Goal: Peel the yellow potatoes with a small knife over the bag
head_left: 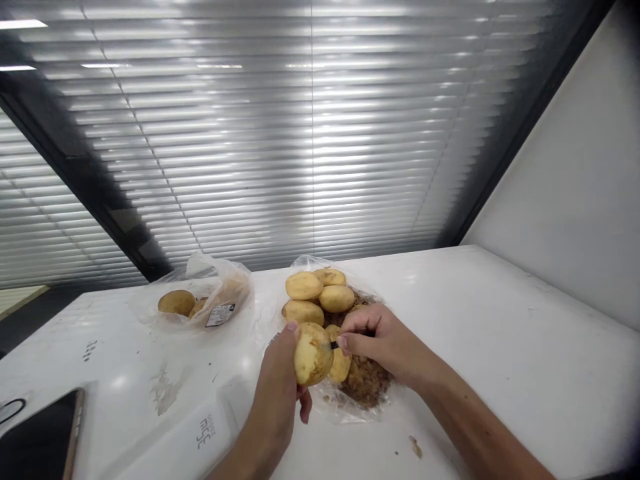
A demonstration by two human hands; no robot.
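Note:
My left hand (281, 373) is wrapped round a partly peeled potato (313, 357), with patches of brown skin on its lower side. A small dark-handled tool (335, 345) is pinched between the thumb and fingers of my right hand (370, 337), its tip against the potato's right side. Behind and below my hands, several peeled yellow potatoes (304, 285) lie on a clear plastic bag (345, 415). A heap of brown peelings (367, 381) spreads on the bag, partly under my right hand.
A clear bag (240, 283) with unpeeled potatoes (177, 303) stands at the left on the white table (480, 320). A white power bank (185, 440) and a dark phone (43, 440) lie at the front left. Blinds (260, 147) hang behind.

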